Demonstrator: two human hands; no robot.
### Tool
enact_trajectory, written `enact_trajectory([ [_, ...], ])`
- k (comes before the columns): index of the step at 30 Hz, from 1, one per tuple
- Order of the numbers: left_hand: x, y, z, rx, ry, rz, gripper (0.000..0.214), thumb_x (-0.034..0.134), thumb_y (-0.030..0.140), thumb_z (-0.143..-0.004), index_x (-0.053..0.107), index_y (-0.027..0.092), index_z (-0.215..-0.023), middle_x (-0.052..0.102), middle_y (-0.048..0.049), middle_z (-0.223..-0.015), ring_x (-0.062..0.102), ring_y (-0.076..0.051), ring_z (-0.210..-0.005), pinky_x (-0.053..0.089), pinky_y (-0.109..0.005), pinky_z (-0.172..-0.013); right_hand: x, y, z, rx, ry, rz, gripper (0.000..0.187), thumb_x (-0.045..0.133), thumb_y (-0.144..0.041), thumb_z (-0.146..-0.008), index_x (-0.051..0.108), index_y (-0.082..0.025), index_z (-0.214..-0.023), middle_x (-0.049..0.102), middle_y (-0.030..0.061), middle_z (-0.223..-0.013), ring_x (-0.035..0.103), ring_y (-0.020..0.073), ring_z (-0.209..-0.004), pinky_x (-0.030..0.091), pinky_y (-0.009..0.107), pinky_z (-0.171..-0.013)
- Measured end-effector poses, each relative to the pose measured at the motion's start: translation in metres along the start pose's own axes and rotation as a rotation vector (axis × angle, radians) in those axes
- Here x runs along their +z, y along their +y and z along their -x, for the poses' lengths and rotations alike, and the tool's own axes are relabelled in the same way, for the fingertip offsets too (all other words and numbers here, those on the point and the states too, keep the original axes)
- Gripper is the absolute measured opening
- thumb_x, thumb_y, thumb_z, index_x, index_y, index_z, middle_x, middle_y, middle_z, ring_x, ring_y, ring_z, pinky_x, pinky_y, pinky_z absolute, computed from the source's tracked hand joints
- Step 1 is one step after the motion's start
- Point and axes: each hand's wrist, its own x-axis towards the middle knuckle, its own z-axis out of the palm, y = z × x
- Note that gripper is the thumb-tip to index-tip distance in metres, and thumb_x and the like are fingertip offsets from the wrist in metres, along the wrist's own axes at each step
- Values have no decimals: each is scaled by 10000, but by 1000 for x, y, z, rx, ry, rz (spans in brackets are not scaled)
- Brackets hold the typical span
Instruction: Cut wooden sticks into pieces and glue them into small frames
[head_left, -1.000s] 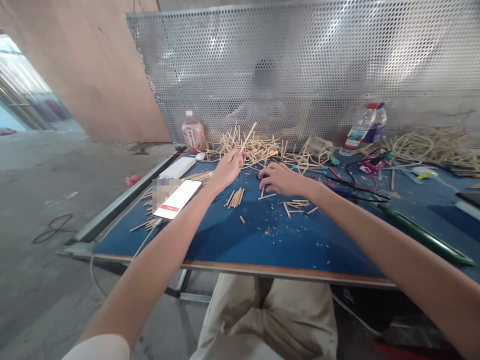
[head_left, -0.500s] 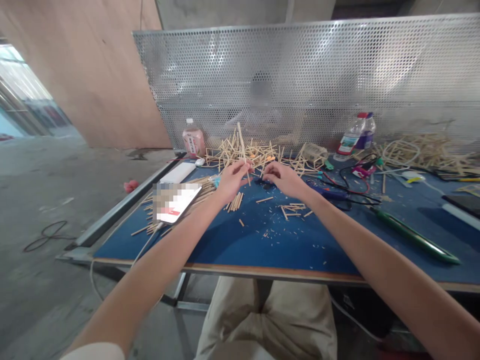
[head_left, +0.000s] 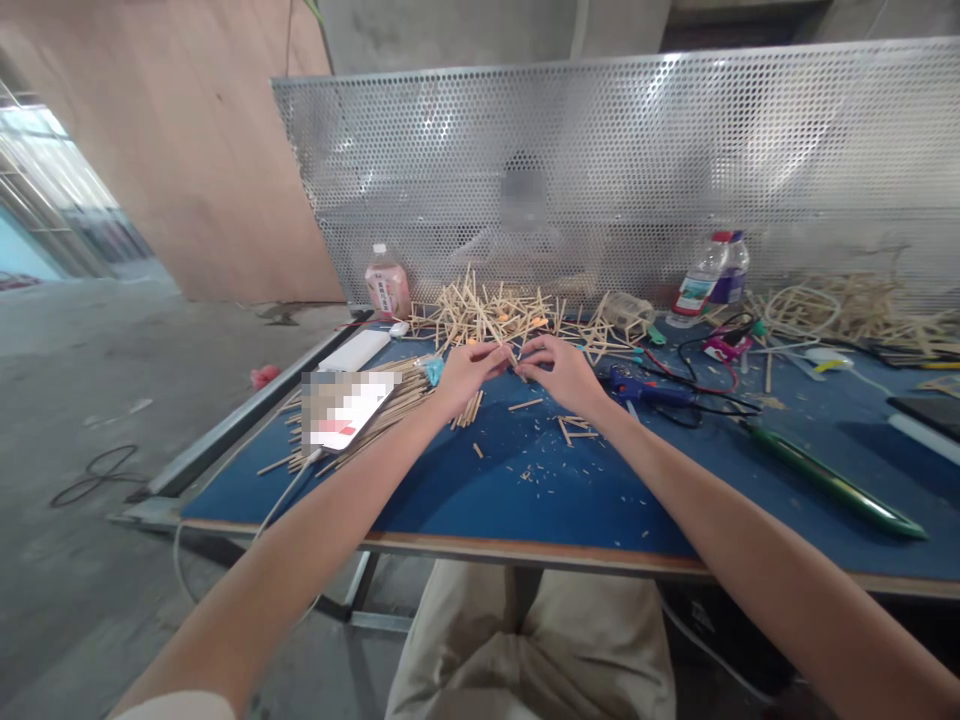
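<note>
My left hand (head_left: 466,370) and my right hand (head_left: 559,368) meet over the blue table (head_left: 525,490), fingertips pinched together on one thin wooden stick (head_left: 511,354) held between them. Just behind them lies a tangled heap of wooden sticks (head_left: 495,310). A small bundle of short sticks (head_left: 471,408) lies under my left hand, and loose stick pieces (head_left: 574,428) lie under my right wrist.
A phone (head_left: 346,408) rests on a stick pile at the left, a white box (head_left: 364,349) behind it. A blue glue gun (head_left: 643,388) with black cables, a green rod (head_left: 829,480) and bottles (head_left: 709,268) stand right. A pink bottle (head_left: 385,283) and a perforated metal screen (head_left: 637,170) stand behind.
My left hand lifted a stick from the heap and brought it toward me. My right hand rose off the table and joined it on the stick.
</note>
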Motion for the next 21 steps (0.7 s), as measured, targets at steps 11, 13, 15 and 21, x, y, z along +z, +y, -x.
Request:
enact_trajectory([
  [11,-7,4,0,86,-4,-110,244,743,337,-783,762,158,-948,748,-73,-1065,706,-191,-922,565,-416,-910,0,2,-1,-1,2,70,376,702,-259,-775,575,-244,-1129,780,16,-814,730,229,-802,522,376,-788],
  [13,-6,4,1,56,-3,-104,282,754,357,-773,759,155,-970,749,-76,-1055,708,-196,-905,573,-422,-886,2,2,0,-9,-4,56,420,696,-263,-776,561,-244,-1174,780,19,-824,733,233,-809,522,378,-793],
  [15,-5,4,1,35,-12,-98,318,765,380,-762,757,162,-993,754,-67,-999,709,-200,-885,580,-425,-863,3,2,0,-7,-23,48,453,698,-279,-775,555,-244,-1203,780,22,-832,735,240,-819,522,386,-803],
  [21,-5,4,3,46,-10,-114,297,770,391,-756,761,164,-947,748,-43,-898,697,-166,-830,576,-408,-879,5,-1,2,18,-76,17,506,709,-327,-766,540,-239,-1235,778,37,-849,732,251,-840,523,380,-770],
])
